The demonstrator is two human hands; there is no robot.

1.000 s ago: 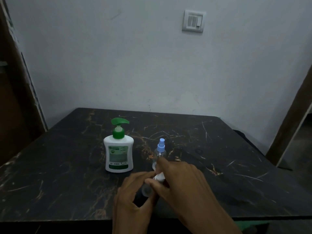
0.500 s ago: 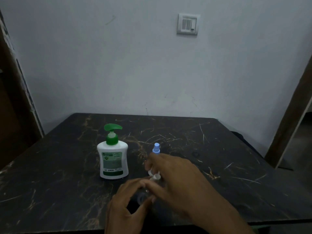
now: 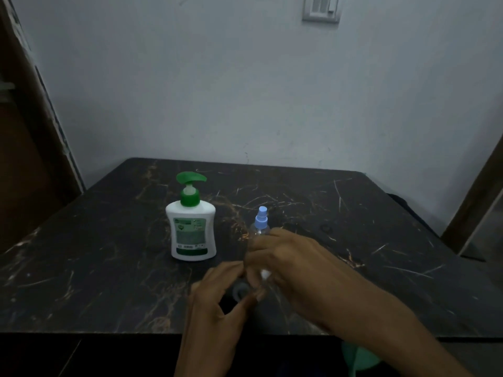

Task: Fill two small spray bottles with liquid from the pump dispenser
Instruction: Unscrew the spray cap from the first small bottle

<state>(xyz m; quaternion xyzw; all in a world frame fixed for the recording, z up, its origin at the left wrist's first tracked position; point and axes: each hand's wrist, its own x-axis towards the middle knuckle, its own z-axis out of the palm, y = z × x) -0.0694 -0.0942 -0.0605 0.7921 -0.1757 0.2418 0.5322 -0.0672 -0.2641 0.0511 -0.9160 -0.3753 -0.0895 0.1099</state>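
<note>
Nearest the camera, left hand (image 3: 217, 303) raised over the front edge of a dark marbled table (image 3: 95, 268), fingers and thumb curled around a small clear bottle (image 3: 241, 291) with its round open mouth facing up and toward the viewer. Just to its right and touching it, right hand (image 3: 288, 262) reaching in from the lower right, fingertips pinching a small white cap (image 3: 265, 274) right at the neck of that bottle; blurred, so cannot tell whether cap and bottle are joined or apart. Directly behind the right hand, a second clear spray bottle (image 3: 260, 227) standing upright on the table, pale blue sprayer on top, its lower part hidden by the knuckles. Left of it and a little farther back, a white soap dispenser (image 3: 193, 229) with a green pump head, upright, spout pointing right, apart from both hands. Beyond the table, a plain pale wall (image 3: 217, 91) with a white light switch (image 3: 321, 8) high up
</note>
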